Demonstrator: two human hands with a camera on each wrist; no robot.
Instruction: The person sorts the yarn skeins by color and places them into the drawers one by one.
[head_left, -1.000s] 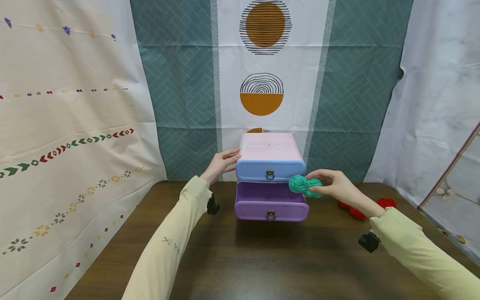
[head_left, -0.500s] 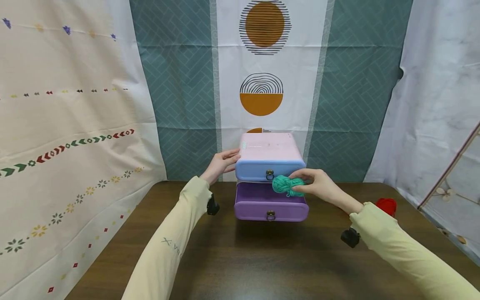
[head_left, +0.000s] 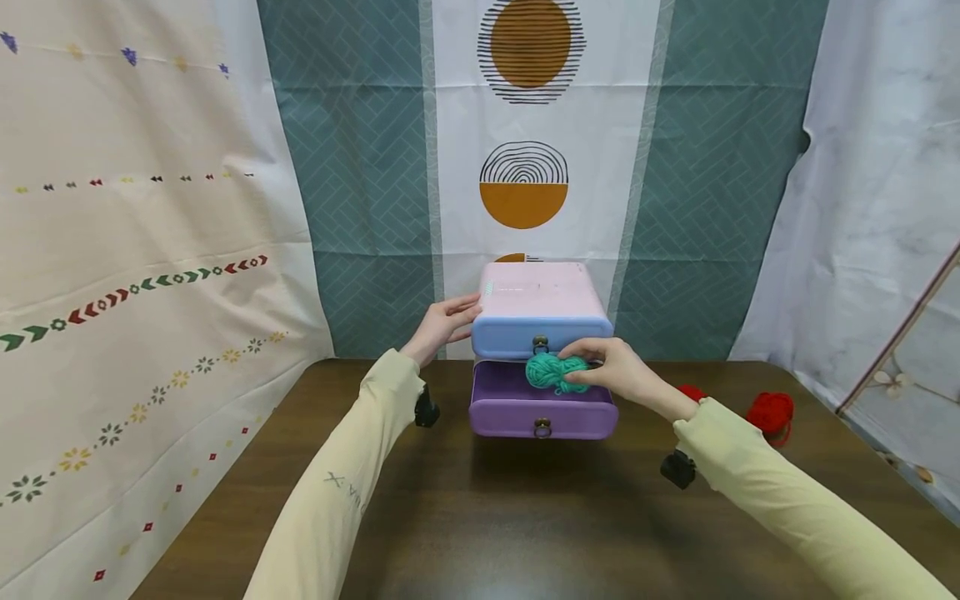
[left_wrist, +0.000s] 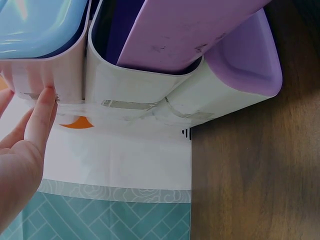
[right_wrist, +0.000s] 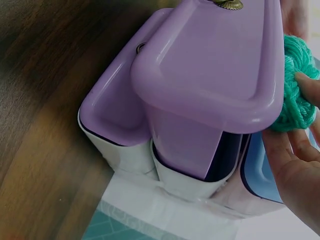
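Observation:
A bundle of green yarn (head_left: 553,372) is pinched in my right hand (head_left: 617,371), just above the pulled-out purple drawer (head_left: 543,418). In the right wrist view, the green yarn (right_wrist: 296,87) sits between thumb and fingers, beyond the purple drawer front (right_wrist: 215,65). My left hand (head_left: 444,327) rests its straight fingertips against the left side of the pink-topped drawer unit (head_left: 540,287). The left wrist view shows those fingers (left_wrist: 39,120) touching its pink wall. The blue top drawer (head_left: 510,337) is closed. A lower purple drawer (left_wrist: 250,55) appears in the left wrist view.
Red yarn (head_left: 771,414) lies on the wooden table (head_left: 517,525) at the right, with more red yarn (head_left: 692,392) partly behind my right forearm. A patterned cloth (head_left: 375,208) hangs behind the drawer unit. Other cloths hang along both sides.
My right hand has carried the green yarn leftward, from the right edge of the open drawer to above its middle. The left hand stays in place.

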